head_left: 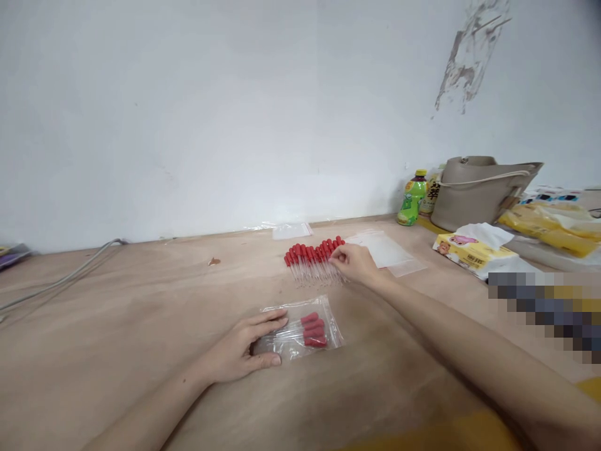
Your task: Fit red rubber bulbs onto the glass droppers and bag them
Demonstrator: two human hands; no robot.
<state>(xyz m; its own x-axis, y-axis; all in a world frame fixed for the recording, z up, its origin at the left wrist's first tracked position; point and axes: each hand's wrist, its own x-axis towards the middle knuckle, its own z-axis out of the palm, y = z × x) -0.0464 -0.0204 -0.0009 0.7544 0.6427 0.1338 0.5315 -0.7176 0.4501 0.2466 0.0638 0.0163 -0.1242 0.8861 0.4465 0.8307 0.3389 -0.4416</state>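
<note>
A clear zip bag (295,356) lies flat on the wooden table with several red-bulbed glass droppers (313,326) inside, bulbs toward the right. My left hand (248,344) rests at the bag's left side, its fingers spread and partly over the dropper stems. Farther back, a row of loose droppers (307,254) lies side by side, red bulbs away from me and thin glass tips toward me. At the right end of this row, the thumb and fingers of my right hand (350,262) are pinched on a dropper, mostly hidden by the fingers.
Behind my right hand lie flat clear bags (387,250), and another bag (291,231) is near the wall. To the right stand a green bottle (412,200), a grey-brown handbag (474,194) and a tissue pack (474,254). A grey cable (70,277) runs along the left.
</note>
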